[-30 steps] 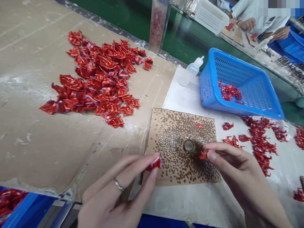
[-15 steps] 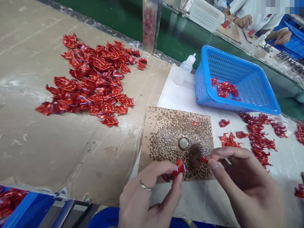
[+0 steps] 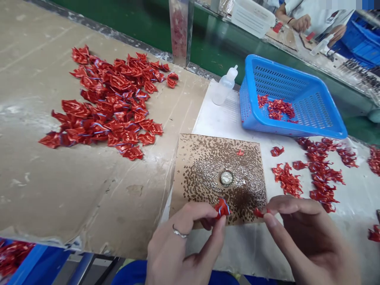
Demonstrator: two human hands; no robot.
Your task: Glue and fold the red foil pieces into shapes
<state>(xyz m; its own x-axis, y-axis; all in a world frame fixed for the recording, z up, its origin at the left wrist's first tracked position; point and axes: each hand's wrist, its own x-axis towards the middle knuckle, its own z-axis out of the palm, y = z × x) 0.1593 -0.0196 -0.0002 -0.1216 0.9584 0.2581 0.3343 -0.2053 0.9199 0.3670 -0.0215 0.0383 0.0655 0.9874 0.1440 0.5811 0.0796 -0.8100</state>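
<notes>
Between thumb and forefinger, my left hand (image 3: 190, 241) pinches a shiny red folded piece (image 3: 222, 208) with a pale blue edge line. My right hand (image 3: 303, 233) grips a smaller red piece (image 3: 259, 213) at its fingertips. Both pieces are held apart above the near edge of a brown cardboard sheet (image 3: 179, 174) speckled with wet dark drops. On that sheet lie a small round cap-like disc (image 3: 227, 178) with a wet, pale middle and a tiny red scrap (image 3: 240, 152).
A large heap of red folded pieces (image 3: 113, 99) spreads on the left. Smaller spiky red pieces (image 3: 323, 170) lie at right, below a blue basket (image 3: 297, 130) holding more. A squeeze bottle (image 3: 222, 89) stands near a post (image 3: 180, 35). Across the partition, a person's hands (image 3: 303, 23) show.
The whole view has shifted slightly left. My right hand with its small red piece is a little lower and farther from the disc. My left hand keeps its pinch on the folded piece.
</notes>
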